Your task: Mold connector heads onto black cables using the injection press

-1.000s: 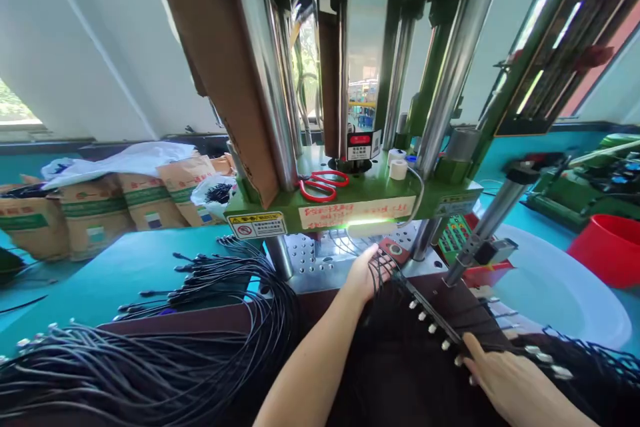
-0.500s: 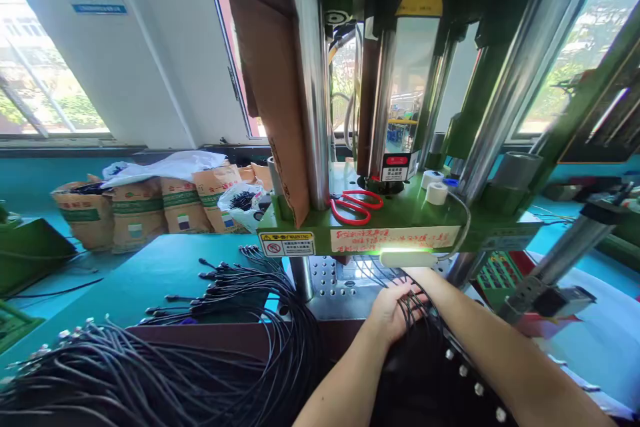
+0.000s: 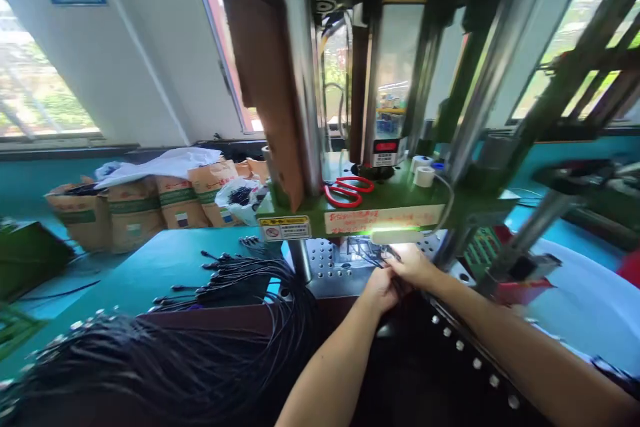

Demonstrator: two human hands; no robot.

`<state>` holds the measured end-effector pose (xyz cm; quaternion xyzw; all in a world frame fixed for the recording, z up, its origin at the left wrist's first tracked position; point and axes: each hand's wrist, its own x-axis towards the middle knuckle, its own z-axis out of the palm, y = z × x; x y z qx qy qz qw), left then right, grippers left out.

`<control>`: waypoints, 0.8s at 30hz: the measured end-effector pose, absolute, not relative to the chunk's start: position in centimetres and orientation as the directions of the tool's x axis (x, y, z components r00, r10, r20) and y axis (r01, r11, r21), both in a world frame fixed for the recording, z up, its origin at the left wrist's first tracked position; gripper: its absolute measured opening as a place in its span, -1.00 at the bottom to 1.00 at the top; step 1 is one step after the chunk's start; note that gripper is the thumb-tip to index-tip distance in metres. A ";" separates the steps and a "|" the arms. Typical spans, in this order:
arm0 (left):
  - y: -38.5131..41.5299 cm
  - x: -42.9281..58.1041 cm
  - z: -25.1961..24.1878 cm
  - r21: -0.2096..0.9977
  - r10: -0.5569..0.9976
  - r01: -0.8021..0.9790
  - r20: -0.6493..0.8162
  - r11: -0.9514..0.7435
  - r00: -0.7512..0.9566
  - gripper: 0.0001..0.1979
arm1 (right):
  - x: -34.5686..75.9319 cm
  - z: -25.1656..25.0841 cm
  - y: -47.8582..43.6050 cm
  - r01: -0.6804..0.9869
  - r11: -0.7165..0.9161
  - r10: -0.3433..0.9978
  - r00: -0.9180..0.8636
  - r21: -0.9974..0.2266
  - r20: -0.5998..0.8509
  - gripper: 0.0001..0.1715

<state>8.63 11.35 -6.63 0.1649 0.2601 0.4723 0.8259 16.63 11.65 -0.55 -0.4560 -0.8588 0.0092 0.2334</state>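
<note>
Both my hands meet under the green press (image 3: 380, 213), over its perforated metal bed (image 3: 330, 267). My left hand (image 3: 381, 288) is closed around a bunch of thin black cables (image 3: 373, 255) that run into the mould area. My right hand (image 3: 413, 265) lies just beyond it, fingers pinched on the same cables near their ends. A lit white lamp (image 3: 395, 236) glows right above the hands. Cable ends with white plugs (image 3: 465, 353) lie under my right forearm.
A big heap of black cables (image 3: 165, 360) covers the teal table (image 3: 135, 267) on the left. Red scissors (image 3: 347, 190) and tape rolls (image 3: 424, 175) sit on the press ledge. Paper sacks (image 3: 135, 207) stand by the window. A white tub (image 3: 585, 300) is at the right.
My right hand came from the cable ends at lower right up to the press bed beside my left hand. Both hands moved further in under the lamp. The view swung left and blurred.
</note>
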 end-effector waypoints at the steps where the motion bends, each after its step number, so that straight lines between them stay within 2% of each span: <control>1: 11.3 8.5 -6.5 0.519 0.862 -0.690 -0.265 0.505 0.431 -0.88 | 18.2 -0.2 9.5 0.768 0.597 0.782 -0.494 -0.231 0.380 -0.63; 3: 11.1 8.1 -6.3 0.523 0.846 -0.670 -0.253 0.528 0.470 -0.91 | 22.3 0.5 4.6 0.767 0.591 0.795 -0.500 -0.251 0.344 -0.41; 5: 10.7 7.8 -5.9 0.525 0.816 -0.635 -0.250 0.567 0.522 -0.93 | 27.7 0.8 -0.2 0.841 0.463 0.872 -0.375 -0.282 0.313 -0.40; 8: 10.4 7.5 -5.6 0.538 0.818 -0.627 -0.259 0.564 0.514 -0.91 | 37.0 -0.1 -6.5 0.969 0.040 0.946 0.042 -0.244 0.321 -0.42; 10: 10.4 7.4 -5.6 0.539 0.838 -0.644 -0.293 0.543 0.461 -0.88 | 42.6 -1.8 -9.8 0.939 -0.294 0.878 0.339 -0.177 0.339 -0.39; 11: 10.4 7.4 -5.7 0.533 0.844 -0.656 -0.305 0.535 0.441 -0.87 | 44.9 -2.8 -11.1 0.899 -0.417 0.837 0.437 -0.132 0.330 -0.38; 13: 10.5 7.5 -5.8 0.517 0.847 -0.671 -0.290 0.531 0.446 -0.85 | 48.1 -4.8 -13.0 0.842 -0.537 0.806 0.531 -0.054 0.261 -0.36; 16: 10.5 7.6 -5.8 0.504 0.841 -0.682 -0.206 0.529 0.500 -0.81 | 49.2 -6.2 -13.6 0.831 -0.556 0.810 0.546 -0.015 0.214 -0.33; 19: 10.4 7.8 -5.7 0.498 0.843 -0.690 -0.194 0.525 0.502 -0.78 | 46.8 -4.4 -12.2 0.871 -0.489 0.816 0.477 -0.051 0.327 -0.37; 21: 10.4 7.9 -5.7 0.499 0.846 -0.691 -0.209 0.523 0.490 -0.78 | 43.5 -2.1 -10.1 0.931 -0.316 0.841 0.363 -0.181 0.400 -0.48; 22: 10.3 8.0 -5.6 0.503 0.846 -0.688 -0.216 0.524 0.487 -0.79 | 41.4 -0.9 -8.8 0.938 -0.179 0.875 0.289 -0.296 0.388 -0.54; 24: 10.3 8.2 -5.6 0.508 0.845 -0.683 -0.219 0.525 0.488 -0.84 | 36.5 0.9 -5.2 0.852 0.074 0.955 0.090 -0.519 0.284 -0.64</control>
